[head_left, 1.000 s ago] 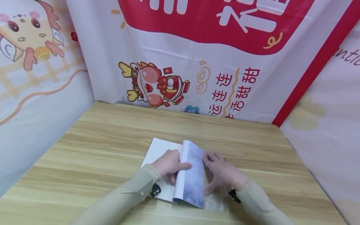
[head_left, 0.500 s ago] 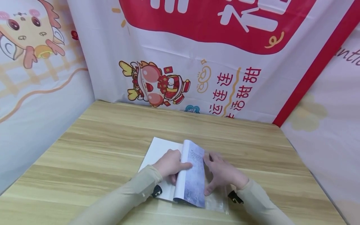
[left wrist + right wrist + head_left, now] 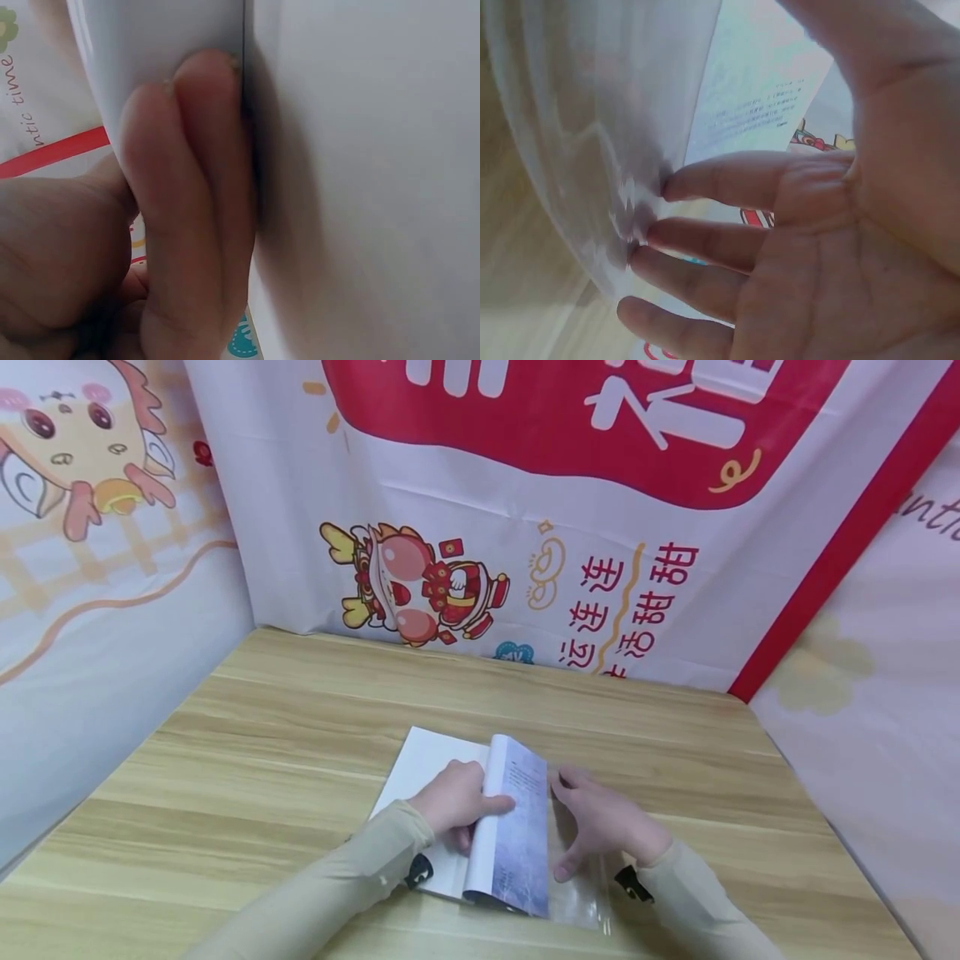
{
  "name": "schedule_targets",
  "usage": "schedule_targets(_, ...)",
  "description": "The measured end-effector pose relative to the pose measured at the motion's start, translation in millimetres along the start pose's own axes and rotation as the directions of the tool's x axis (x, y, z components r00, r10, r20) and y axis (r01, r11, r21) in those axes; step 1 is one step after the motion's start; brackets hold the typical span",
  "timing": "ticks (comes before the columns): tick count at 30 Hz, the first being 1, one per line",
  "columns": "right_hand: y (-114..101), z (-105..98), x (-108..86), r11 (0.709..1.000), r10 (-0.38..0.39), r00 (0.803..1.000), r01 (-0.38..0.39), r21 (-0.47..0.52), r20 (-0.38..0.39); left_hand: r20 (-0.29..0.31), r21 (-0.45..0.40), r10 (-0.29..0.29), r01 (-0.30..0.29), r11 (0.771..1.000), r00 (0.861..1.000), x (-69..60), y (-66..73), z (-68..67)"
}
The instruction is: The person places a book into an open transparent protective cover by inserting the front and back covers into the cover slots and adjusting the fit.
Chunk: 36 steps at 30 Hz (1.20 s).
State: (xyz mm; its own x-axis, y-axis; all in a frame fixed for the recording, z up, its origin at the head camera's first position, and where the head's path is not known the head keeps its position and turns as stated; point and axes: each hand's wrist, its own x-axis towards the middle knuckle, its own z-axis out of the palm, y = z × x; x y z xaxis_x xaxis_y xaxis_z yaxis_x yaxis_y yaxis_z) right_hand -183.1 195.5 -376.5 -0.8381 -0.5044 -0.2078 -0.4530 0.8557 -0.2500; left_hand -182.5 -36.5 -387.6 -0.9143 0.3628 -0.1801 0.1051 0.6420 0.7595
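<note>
Has the book (image 3: pixel 435 756) lying on the table (image 3: pixel 322 718), between hands set apart. Grips its blue flap (image 3: pixel 523 835) in the left hand (image 3: pixel 453 797), with thumb above and fingers curled beneath. And with the right hand (image 3: pixel 609 818), fingers spread, touches the clear film (image 3: pixel 577 903) just beside that flap!

On the white banner (image 3: pixel 480 497), red characters are read from bottom to top: 运连连 and 活甜甜. White characters on its red panel (image 3: pixel 528 437) are cut off by the frame. On the side cloth (image 3: pixel 862 610), "ntic time" is read in the left wrist view. Print on the blue page (image 3: pixel 521 835): too small to be read.
</note>
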Motion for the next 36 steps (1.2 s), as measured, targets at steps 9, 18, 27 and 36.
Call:
schedule_targets(9,-1.5,5.8,1.3,0.998,-0.024,0.999,0.025,0.050,-0.021,0.037,-0.008,-0.007,0.007,1.000,0.999,-1.2,-3.5,-1.8)
schedule_targets(18,-4.6,5.0,1.4,0.999,-0.013,1.000,0.013,0.051,-0.007,0.048,-0.010,0.003,-0.003,1.000,0.999,-0.8,-5.3,-1.2)
schedule_targets(27,-5.2,5.9,0.0,0.997,-0.001,1.000,0.002,0.072,-0.012,0.110,0.025,-0.010,0.007,1.000,0.994,3.5,-4.9,-3.9)
schedule_targets(36,-4.1,5.4,0.8,0.998,-0.004,1.000,0.005,0.059,-0.007,0.155,0.036,-0.019,0.014,0.999,0.988,-0.7,0.8,-6.9)
